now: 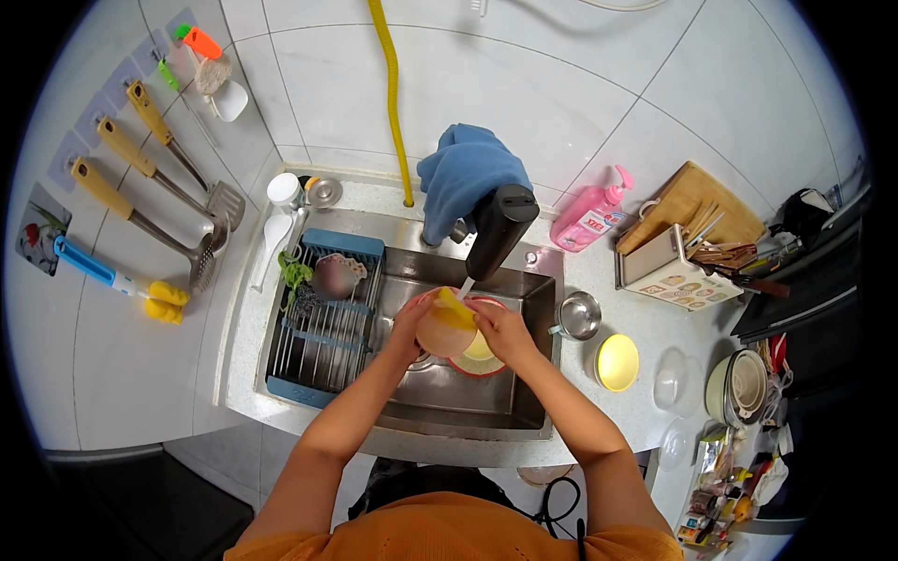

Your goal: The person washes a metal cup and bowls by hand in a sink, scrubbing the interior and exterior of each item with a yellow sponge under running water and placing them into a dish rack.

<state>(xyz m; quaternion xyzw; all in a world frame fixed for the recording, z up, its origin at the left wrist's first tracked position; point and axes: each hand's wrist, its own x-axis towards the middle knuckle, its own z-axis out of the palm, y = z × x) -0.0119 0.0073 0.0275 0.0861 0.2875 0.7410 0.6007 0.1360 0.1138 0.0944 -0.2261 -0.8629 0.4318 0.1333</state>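
Over the sink (430,397), my left hand (409,323) grips the left edge of a round bowl (443,329), pale orange with a yellow upper part. My right hand (503,329) closes on its right edge. The bowl sits right below the black faucet (502,229), where a thin stream of water (465,288) comes down. Beneath the hands, a red-rimmed basin (485,372) stands in the sink with something yellow in it, partly hidden by the held bowl and my right hand.
Left in the sink, a drying rack (323,360) bears a small bowl (335,278) and green leaves (296,271). A blue cloth (468,173) hangs behind the faucet. On the right counter are a pink pump bottle (587,220), a metal cup (580,316) and a yellow bowl (617,363).
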